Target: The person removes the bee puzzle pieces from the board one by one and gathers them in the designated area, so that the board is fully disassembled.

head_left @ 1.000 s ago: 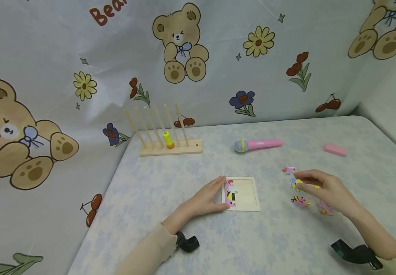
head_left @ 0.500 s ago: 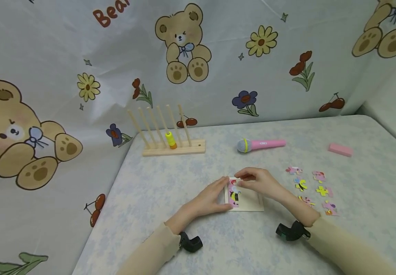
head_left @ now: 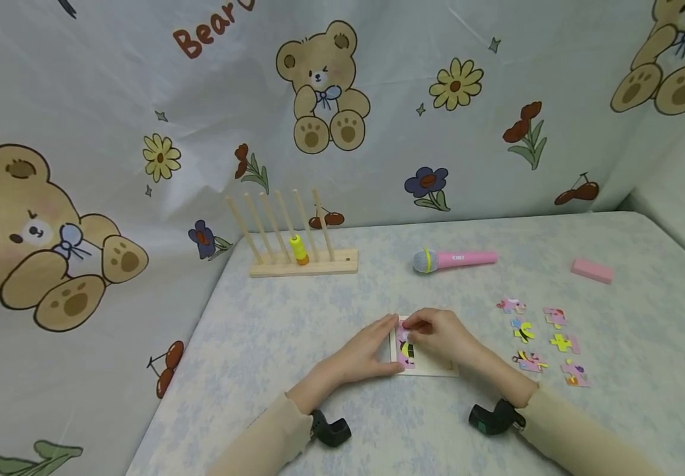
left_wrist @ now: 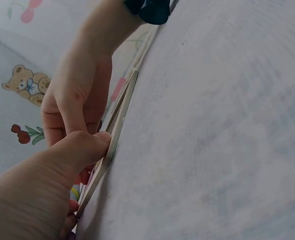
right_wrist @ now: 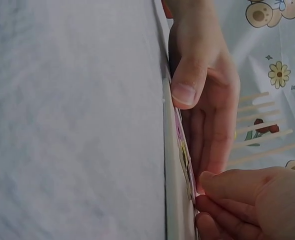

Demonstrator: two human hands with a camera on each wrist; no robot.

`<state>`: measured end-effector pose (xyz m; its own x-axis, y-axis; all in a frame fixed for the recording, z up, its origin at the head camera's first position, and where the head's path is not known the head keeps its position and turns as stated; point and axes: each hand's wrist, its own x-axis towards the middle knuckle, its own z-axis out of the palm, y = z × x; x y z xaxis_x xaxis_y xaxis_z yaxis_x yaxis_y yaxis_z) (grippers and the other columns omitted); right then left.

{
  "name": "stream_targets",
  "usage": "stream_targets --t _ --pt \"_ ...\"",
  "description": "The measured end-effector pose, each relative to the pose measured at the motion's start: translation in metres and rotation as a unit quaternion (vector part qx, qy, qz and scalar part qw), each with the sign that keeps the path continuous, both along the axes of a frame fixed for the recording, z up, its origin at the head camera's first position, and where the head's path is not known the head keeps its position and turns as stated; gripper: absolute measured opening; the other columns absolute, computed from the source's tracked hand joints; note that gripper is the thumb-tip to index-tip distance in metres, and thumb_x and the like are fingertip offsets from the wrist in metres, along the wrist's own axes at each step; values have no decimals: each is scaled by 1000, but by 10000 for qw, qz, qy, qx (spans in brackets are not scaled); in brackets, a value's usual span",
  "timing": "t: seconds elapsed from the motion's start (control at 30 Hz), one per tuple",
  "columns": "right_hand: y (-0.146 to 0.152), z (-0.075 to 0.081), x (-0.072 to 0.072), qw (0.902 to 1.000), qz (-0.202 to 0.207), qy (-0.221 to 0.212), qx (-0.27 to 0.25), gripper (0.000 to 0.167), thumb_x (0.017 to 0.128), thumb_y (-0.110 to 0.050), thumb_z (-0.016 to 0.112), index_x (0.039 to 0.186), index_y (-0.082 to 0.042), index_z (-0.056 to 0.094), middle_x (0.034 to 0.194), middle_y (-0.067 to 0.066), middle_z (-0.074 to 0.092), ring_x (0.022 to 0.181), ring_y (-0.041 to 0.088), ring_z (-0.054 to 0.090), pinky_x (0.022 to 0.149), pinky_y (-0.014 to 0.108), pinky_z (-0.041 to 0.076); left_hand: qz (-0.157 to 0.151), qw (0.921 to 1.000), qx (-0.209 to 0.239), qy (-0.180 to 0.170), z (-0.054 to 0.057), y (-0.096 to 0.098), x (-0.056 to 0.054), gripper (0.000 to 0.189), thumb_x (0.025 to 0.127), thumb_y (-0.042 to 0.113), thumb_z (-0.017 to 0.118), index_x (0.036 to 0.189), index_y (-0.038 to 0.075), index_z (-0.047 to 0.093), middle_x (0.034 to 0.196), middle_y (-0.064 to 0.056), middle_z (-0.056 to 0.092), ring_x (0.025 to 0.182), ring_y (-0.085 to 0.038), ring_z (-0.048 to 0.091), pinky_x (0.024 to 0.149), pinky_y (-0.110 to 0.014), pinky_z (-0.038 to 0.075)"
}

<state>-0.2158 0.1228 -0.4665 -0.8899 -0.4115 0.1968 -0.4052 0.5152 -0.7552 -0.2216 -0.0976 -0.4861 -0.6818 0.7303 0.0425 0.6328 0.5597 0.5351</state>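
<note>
A small cream wooden puzzle tray (head_left: 434,367) lies on the table, with a column of pink and yellow picture pieces (head_left: 406,358) along its left side. My left hand (head_left: 350,356) holds the tray's left end, thumb at the near corner and fingers at the far corner. Over the tray's upper left, my right hand (head_left: 445,336) has its thumb and index finger closed together at a pink puzzle piece (head_left: 404,326), largely hidden by the fingertips. In the right wrist view, the right thumb (right_wrist: 227,185) and fingers meet right at the tray's edge.
Several loose puzzle pieces (head_left: 561,342) lie right of the tray. Behind are a pink toy microphone (head_left: 461,259), a pink block (head_left: 592,271) and a wooden peg stand (head_left: 319,266) with yellow and orange beads (head_left: 299,250). A bear-print cloth (head_left: 378,198) hangs behind the table.
My right hand has come left from the loose pieces to the tray, and its thumb and fingers have drawn together at the upper left. The left hand stays on the tray.
</note>
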Motion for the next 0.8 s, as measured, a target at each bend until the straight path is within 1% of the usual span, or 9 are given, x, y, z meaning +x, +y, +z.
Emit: stream_targets --t 0.13,0.23,0.4,0.67,0.8 --pt "-3 -4 0 9994 3 348 56 15 82 1 69 96 -4 70 92 2 67 81 13 60 74 30 52 -26 10000 43 9 1 0 0 86 87 43 65 150 3 20 154 -11 21 140 -21 18 111 -38 22" --pt "-4 -7 0 9988 11 483 87 15 81 2 69 95 -4 70 91 1 67 81 12 59 73 28 51 -52 10000 69 -15 2 -1 1 85 88 43 64 150 2 21 154 -11 22 140 -21 18 111 -38 22" --pt "-6 -10 1 9986 -76 524 39 16 80 3 70 95 -4 69 91 1 66 81 14 58 72 28 51 -53 10000 45 -24 3 -1 2 85 88 43 63 149 2 21 154 -11 21 140 -22 18 111 -38 22" --pt "-11 -8 5 9982 -344 497 42 17 79 3 70 94 -3 67 90 2 64 80 15 57 71 29 50 -37 10000 24 -7 1 -1 1 86 88 44 63 150 2 20 154 -11 21 140 -22 18 111 -38 22" --pt "-12 -8 6 9977 -416 530 35 17 78 5 69 93 -3 67 88 2 63 79 15 57 71 29 50 -6 10000 4 -3 0 0 1 86 88 44 63 150 2 20 154 -11 21 140 -21 18 111 -38 22"
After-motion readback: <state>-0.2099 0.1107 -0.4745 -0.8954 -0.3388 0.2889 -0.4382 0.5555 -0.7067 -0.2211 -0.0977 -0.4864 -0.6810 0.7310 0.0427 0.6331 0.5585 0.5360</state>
